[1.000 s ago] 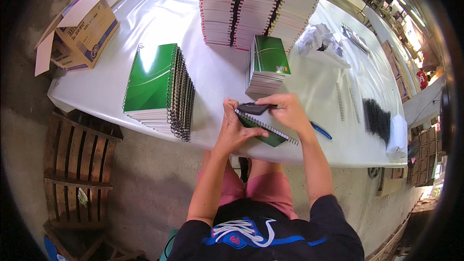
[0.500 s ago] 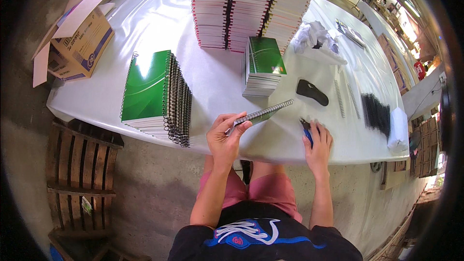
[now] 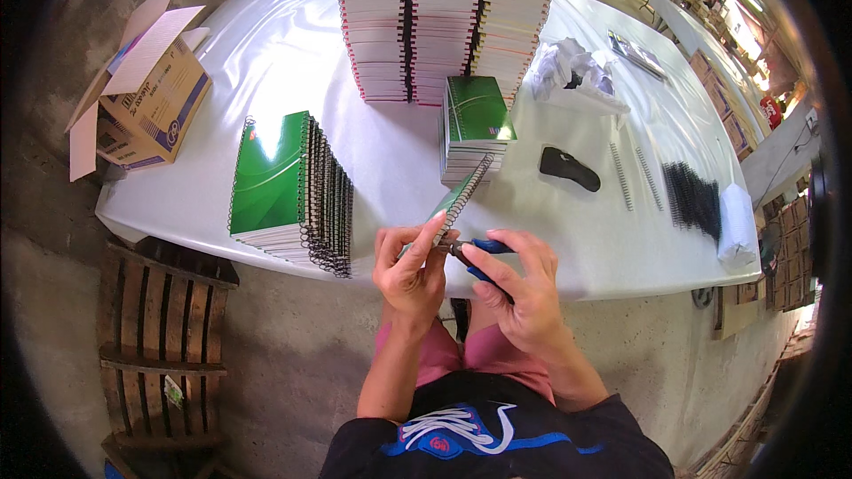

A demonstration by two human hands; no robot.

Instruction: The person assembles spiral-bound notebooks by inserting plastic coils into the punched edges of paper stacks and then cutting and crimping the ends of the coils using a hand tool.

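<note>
My left hand point(image 3: 410, 270) grips a green spiral notebook point(image 3: 463, 192), holding it tilted above the table's near edge with its coil facing right. Blue-handled pliers point(image 3: 484, 248) are in my right hand point(image 3: 525, 288), their handles spread somewhat. The jaws meet the near end of the coil, close by my left fingers, which partly hide the contact. To the left stands a stack of green spiral notebooks point(image 3: 271, 182) with black coils along its right side. A smaller green-topped notebook stack point(image 3: 479, 115) rises just beyond my hands.
Tall red, pink and yellow notebook stacks point(image 3: 441, 27) stand at the back. Right of centre lie a black flat object point(image 3: 569, 168), loose coils point(image 3: 621, 177), crumpled white plastic point(image 3: 572, 71) and a pile of black coils point(image 3: 690, 200). An open carton point(image 3: 155, 106) sits far left.
My right hand has picked the pliers up off the table and brought them left to the coil's near end. The notebook now tilts more steeply, its far end pointing away from me.
</note>
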